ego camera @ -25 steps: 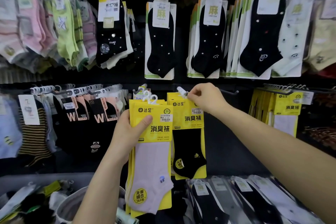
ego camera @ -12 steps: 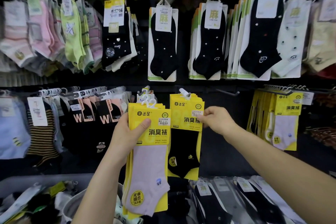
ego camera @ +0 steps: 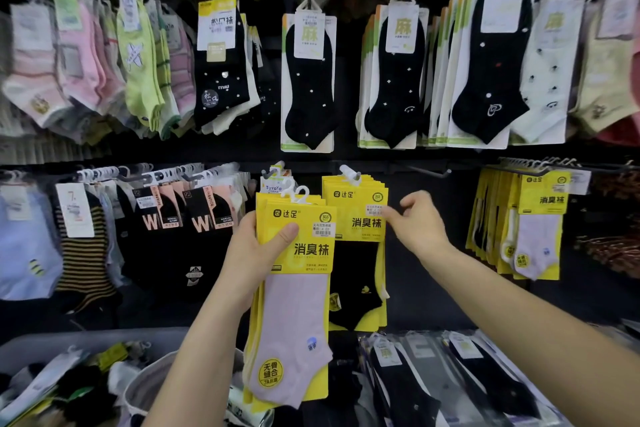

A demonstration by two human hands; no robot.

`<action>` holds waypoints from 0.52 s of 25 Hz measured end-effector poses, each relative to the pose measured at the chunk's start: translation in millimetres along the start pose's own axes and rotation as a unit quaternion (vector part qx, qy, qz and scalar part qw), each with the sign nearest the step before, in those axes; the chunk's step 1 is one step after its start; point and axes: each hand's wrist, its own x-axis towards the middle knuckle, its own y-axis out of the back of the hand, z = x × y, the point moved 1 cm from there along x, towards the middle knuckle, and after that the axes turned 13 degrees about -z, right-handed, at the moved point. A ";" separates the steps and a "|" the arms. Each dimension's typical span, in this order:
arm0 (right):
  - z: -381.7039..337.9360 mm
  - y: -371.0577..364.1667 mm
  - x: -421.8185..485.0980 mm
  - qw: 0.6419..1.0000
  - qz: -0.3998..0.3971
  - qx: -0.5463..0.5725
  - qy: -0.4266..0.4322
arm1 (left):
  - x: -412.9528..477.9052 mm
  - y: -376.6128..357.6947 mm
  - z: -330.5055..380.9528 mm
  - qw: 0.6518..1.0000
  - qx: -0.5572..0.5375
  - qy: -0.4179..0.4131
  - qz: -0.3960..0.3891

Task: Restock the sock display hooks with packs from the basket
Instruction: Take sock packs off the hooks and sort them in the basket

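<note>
Packs [ego camera: 294, 322] in left fingers [ego camera: 286, 234], right fingers [ego camera: 407, 203] loose

Right hand [ego camera: 420, 225]: is dropping away from the white plastic hanger [ego camera: 349, 173], fingers loosening.
Yellow-carded black sock pack [ego camera: 356, 218]: is now hanging unheld from that hanger.

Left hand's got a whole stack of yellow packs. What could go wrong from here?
1. The left hand holds the stack of lilac-sock packs with only the thumb across the front; fanned back packs may slip.
2. Their white hangers sit staggered, so a peg might miss one.
3. The right hand is beside the hung black-sock packs and might nudge them.
</note>
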 end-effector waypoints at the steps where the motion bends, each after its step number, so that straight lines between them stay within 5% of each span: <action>1: -4.3 2.3 -4.1 0.999 0.020 0.007 0.026 | 0.3 -3.4 0.6 1.000 -0.007 -0.005 -0.005; 6: -32.0 -16.4 -28.0 0.985 -0.147 -0.001 0.094 | 3.7 -27.6 -1.4 0.999 -0.024 -0.015 -0.029; 13: -33.6 0.5 -27.6 0.987 -0.131 0.051 0.082 | 7.3 -53.7 3.5 0.994 -0.100 -0.021 -0.044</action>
